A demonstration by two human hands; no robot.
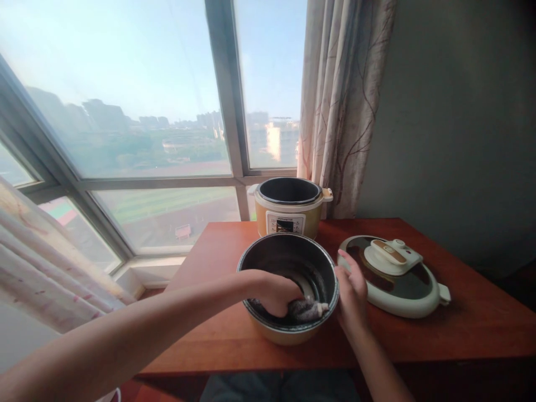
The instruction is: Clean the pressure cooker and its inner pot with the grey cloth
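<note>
A dark-lined inner pot (288, 245) with a tan outside stands tilted toward me at the front of the table. My left hand (280, 293) reaches down inside it, closed around a grey cloth (307, 310) that is pressed against the inner wall; its fingertips are partly hidden. Around the right side of the pot is my right hand (352, 285), steadying it, one finger pointing upward and the others partly out of sight behind the pot.
Behind the pot stands a tan-and-white electric pressure cooker body (288, 215) with a front control panel. Its lid (393, 279) lies on the right of the wooden table (460, 329). A window (125, 111) and curtains (343, 100) border the far side.
</note>
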